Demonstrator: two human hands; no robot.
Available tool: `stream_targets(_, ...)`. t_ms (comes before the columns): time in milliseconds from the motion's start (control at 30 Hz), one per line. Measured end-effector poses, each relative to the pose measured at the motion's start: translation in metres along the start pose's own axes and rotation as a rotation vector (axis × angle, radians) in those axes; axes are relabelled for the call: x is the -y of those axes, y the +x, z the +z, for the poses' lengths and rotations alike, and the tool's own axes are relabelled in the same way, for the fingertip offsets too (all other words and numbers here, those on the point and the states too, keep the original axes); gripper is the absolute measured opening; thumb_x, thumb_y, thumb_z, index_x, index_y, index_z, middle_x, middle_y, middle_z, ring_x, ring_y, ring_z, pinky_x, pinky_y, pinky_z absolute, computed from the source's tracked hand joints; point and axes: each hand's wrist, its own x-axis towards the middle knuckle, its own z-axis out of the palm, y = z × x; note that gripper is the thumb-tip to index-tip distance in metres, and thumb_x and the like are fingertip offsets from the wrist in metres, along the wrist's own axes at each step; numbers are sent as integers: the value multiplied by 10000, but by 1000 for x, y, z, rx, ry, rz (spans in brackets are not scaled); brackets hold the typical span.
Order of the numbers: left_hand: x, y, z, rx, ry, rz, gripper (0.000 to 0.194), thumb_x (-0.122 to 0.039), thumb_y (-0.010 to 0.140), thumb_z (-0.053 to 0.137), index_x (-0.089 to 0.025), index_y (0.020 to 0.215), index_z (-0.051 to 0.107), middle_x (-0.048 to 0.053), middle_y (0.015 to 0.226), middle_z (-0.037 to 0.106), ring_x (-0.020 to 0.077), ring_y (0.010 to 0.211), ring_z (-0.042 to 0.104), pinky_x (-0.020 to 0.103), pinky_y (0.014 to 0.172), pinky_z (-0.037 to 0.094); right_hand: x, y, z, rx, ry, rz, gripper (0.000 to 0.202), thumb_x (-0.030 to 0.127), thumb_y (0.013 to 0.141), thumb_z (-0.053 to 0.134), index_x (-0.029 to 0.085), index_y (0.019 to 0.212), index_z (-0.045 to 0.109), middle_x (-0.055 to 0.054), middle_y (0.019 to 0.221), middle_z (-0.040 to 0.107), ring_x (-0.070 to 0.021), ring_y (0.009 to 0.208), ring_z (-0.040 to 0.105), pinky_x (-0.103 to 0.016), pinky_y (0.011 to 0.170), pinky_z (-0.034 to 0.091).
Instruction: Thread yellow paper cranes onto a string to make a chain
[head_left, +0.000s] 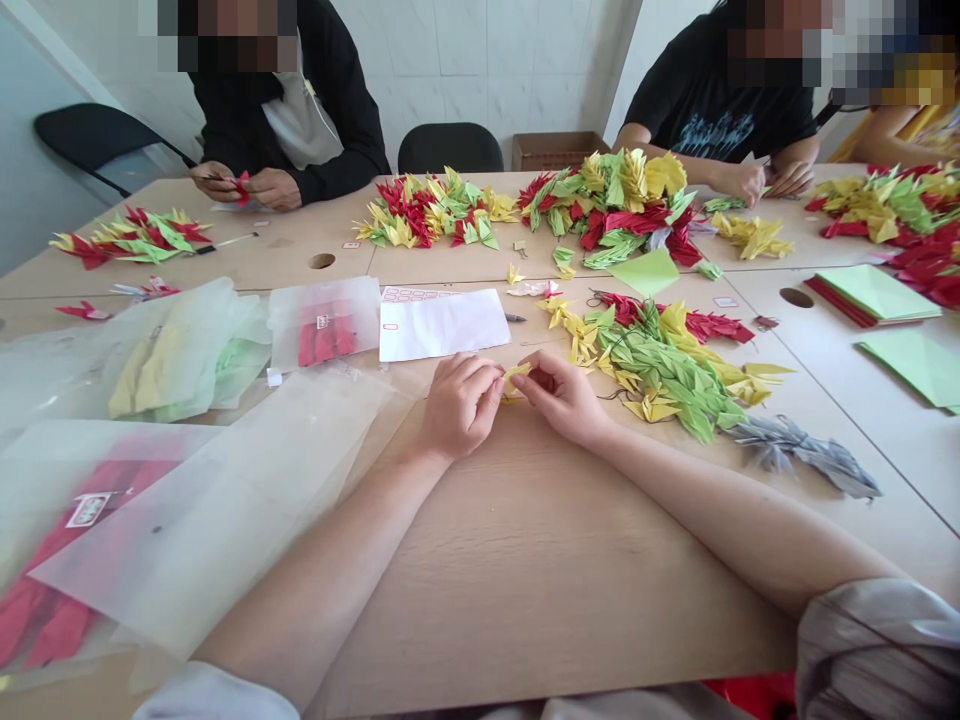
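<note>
Between my two hands is a small yellow folded paper piece (516, 378), most of it hidden by my fingers; it resembles the folded paper cranes around the table. My left hand (463, 405) pinches it from the left, fingers curled. From the other side my right hand (561, 396) grips it between thumb and fingertips. Just right of my right hand lie strings of yellow, green and red folded paper cranes (667, 360), with a grey bundle (806, 455) at their near end. A white sheet of paper (444, 325) lies beyond my left hand.
Clear plastic bags (247, 500) with red, yellow and green paper pieces cover the left side. Heaps of folded paper (427, 210) stand farther back. Green paper squares (877, 293) are stacked at right. Across the table (480, 570), co-workers handle paper; one black sleeve (337, 110) rests on it.
</note>
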Motion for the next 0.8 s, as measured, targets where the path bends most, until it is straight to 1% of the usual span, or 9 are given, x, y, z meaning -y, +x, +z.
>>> stream_targets(67, 2, 0, 2, 57, 19, -20, 248, -326, 912, 552, -170, 1098, 601, 99, 1057, 687, 251, 1010, 602, 382, 908, 423, 0, 3, -3, -61, -46, -16, 332, 516, 894, 612, 201, 811, 547, 32, 632, 438, -115, 570, 402, -262, 539, 323)
stream_targets(133, 3, 0, 4, 104, 100, -43, 329, -334, 868, 613, -175, 1154, 582, 99, 1071, 687, 272, 1022, 612, 392, 904, 425, 0, 8, -7, -100, -26, 4, 354, 536, 882, 618, 207, 789, 529, 36, 621, 419, -112, 548, 387, -259, 514, 312)
stream_targets(267, 2, 1, 6, 144, 262, -91, 159, -237, 894, 540, -187, 1020, 621, 91, 961, 706, 264, 919, 651, 359, 799, 448, 3, 18, -17, -120, 104, 77, 424, 582, 833, 650, 221, 738, 451, 42, 611, 419, -100, 500, 379, -250, 458, 290)
stream_targets(367, -2, 5, 0, 136, 214, -172, 165, -336, 919, 528, -195, 958, 604, 75, 852, 695, 230, 758, 656, 305, 644, 431, 9, 22, -21, -141, 218, 119, 451, 591, 809, 664, 232, 723, 405, 63, 569, 341, -85, 450, 291, -245, 422, 236)
stream_targets(433, -5, 8, -5, 153, 45, -254, 210, -410, 910, 544, -205, 886, 580, 38, 737, 656, 199, 651, 631, 281, 582, 414, 13, 23, -22, -158, 276, 136, 468, 584, 788, 683, 237, 708, 380, 72, 548, 296, -80, 437, 237, -245, 410, 197)
stream_targets(500, -6, 11, -8, 209, -266, -360, 241, -437, 891, 565, -205, 827, 542, 1, 659, 599, 166, 568, 601, 266, 551, 426, 17, 24, -23, -170, 342, 158, 486, 564, 759, 720, 240, 696, 364, 82, 531, 258, -73, 428, 197, -243, 405, 160)
stream_targets(633, -4, 12, -10, 419, -941, -578, 217, -394, 850, 567, -189, 808, 513, -10, 680, 553, 125, 483, 566, 251, 473, 434, 20, 24, -25, -146, 454, 198, 478, 526, 717, 777, 238, 703, 397, 106, 500, 215, -56, 407, 153, -231, 407, 108)
stream_targets(700, -2, 10, -9, 513, -1149, -625, 195, -371, 821, 544, -177, 802, 530, -5, 684, 525, 108, 471, 531, 235, 433, 399, 20, 23, -25, -123, 471, 213, 462, 527, 708, 787, 235, 716, 428, 113, 486, 230, -52, 397, 157, -228, 408, 109)
stream_targets(800, 0, 7, -9, 568, -1307, -648, 206, -377, 810, 523, -182, 865, 563, -24, 647, 452, 84, 453, 427, 206, 389, 335, 20, 22, -23, -93, 492, 241, 452, 530, 683, 807, 228, 726, 474, 118, 469, 260, -45, 387, 160, -229, 403, 113)
